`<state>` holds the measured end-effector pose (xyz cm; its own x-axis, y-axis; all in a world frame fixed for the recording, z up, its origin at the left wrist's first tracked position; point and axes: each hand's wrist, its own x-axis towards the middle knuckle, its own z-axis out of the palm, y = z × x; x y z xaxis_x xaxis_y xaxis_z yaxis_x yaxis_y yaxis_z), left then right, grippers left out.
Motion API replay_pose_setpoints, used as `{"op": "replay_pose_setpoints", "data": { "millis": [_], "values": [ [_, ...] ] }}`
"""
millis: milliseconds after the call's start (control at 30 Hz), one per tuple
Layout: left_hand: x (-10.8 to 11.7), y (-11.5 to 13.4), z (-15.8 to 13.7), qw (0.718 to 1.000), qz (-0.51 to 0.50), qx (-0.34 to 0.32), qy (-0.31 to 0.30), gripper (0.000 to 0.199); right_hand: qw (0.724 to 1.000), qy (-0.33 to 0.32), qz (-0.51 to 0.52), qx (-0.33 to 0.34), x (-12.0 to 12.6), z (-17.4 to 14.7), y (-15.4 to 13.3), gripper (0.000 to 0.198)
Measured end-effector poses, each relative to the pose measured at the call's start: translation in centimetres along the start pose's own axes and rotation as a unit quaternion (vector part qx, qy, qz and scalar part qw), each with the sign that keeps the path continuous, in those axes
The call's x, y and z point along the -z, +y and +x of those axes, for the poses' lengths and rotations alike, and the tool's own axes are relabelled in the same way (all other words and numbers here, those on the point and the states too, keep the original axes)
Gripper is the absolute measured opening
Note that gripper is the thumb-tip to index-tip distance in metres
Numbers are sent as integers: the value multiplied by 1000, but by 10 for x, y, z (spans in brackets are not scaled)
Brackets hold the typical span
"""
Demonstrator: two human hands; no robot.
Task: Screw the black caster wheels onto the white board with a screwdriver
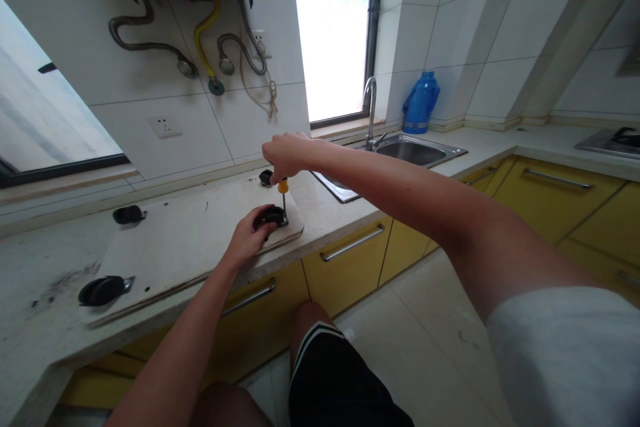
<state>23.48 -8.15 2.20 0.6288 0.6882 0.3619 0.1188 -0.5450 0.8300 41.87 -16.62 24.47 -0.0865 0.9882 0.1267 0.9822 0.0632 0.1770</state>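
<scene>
My right hand (289, 155) is closed around the yellow handle of a screwdriver (283, 187), held upright. Its metal shaft points down to the mounting plate of a black caster wheel (273, 215) at the board's front right corner. My left hand (249, 235) grips that caster, its fingers wrapped round the wheel. The caster stands on a pale wooden board (185, 233) lying on the counter. Other black casters sit at its corners: one at the front left (103, 291), one at the back left (129, 214), and one at the back right (265, 177), partly behind my right hand.
The counter (340, 230) runs along a tiled wall, with yellow cabinets (345, 260) below its front edge. To the right are a steel sink (415, 150) with a faucet (371, 107) and a blue thermos (423, 103). Hoses (205, 30) hang above the board.
</scene>
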Motion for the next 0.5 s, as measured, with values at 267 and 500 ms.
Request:
{"op": "replay_pose_setpoints", "data": {
  "millis": [267,500],
  "values": [
    [0,4,-2,1000,3,9,4,65,996,-18,3,84,-1,5,2,44],
    [0,3,-1,1000,3,-1,13,63,998,-24,14,48,5,2,-5,66]
  ]
}}
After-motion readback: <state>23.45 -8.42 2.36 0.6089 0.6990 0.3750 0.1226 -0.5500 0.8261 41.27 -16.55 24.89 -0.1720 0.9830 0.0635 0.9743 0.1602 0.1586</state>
